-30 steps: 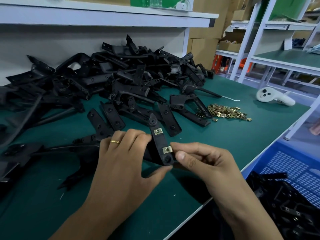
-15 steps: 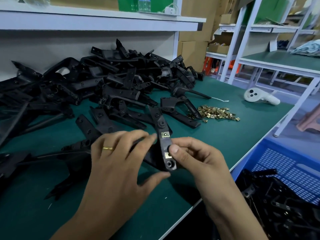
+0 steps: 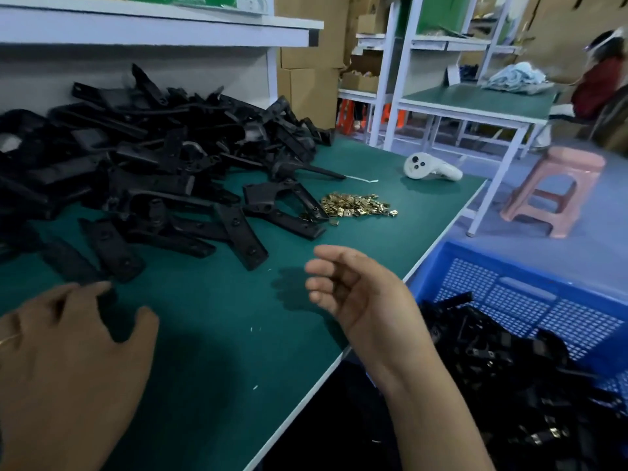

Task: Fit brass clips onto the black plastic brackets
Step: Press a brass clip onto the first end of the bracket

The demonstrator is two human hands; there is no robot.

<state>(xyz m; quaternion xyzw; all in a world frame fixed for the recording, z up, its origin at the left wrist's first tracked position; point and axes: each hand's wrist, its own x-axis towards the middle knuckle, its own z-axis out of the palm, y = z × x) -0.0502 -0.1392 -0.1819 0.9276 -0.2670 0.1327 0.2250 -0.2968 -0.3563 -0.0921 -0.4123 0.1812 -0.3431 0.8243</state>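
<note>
Gone from both hands is the clipped bracket held a moment ago. Black brackets (image 3: 153, 164) heap at upper left, brass clips (image 3: 358, 205) beside them at centre. Right hand (image 3: 356, 294) hovers, fingers loosely curled, empty; left hand (image 3: 68, 351) spreads fingers apart over the green table (image 3: 221, 334).

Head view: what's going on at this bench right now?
A person is fitting brass clips onto black plastic brackets at a green bench. Right now neither hand holds a part: the right hand hovers open near the bench edge beside a blue crate holding brackets that already carry clips, and the left hand reaches toward a loose bracket at the near edge of the pile. The clips lie in a small heap further back.
</note>
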